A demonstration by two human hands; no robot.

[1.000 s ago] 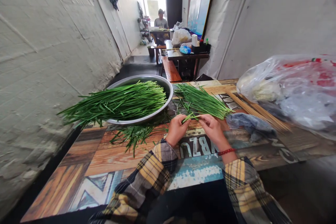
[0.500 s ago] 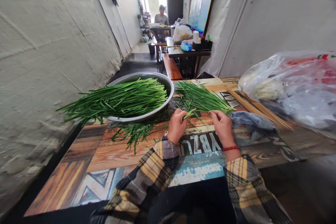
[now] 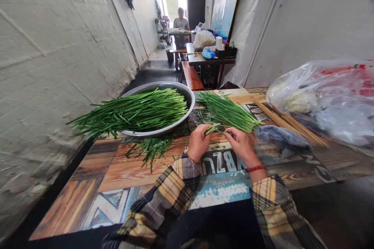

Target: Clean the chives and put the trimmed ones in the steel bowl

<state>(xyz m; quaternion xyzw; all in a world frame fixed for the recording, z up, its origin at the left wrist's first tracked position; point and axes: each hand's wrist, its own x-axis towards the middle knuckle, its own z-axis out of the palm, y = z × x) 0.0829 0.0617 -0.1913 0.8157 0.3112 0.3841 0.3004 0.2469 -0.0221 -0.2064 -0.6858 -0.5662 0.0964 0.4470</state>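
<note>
My left hand (image 3: 199, 142) is closed around a few garlic chives (image 3: 212, 128), their pale ends poking out toward the right. Close beside it, my right hand (image 3: 240, 144), with a red bead bracelet at the wrist, pinches a thin green stalk at the ends of those chives. Just beyond my hands lies a loose pile of garlic chives (image 3: 229, 112) on the table. To the left a big metal bowl (image 3: 191, 103) holds a thick bundle of chives (image 3: 146, 111), leaves hanging over its rim. Scattered leaf scraps (image 3: 152, 149) lie in front of the bowl.
The patterned wooden table (image 3: 128, 171) also carries a grey cloth (image 3: 282, 138), several wooden sticks (image 3: 288, 122) and a clear plastic bag (image 3: 327, 97) at right. A white wall stands close on the left. Farther off, a person (image 3: 181, 23) sits behind another table (image 3: 201, 59) bearing bags.
My right hand has moved left, its fingertips now close to the chive ends in my left hand. My left hand keeps its grip, and the view has shifted slightly.
</note>
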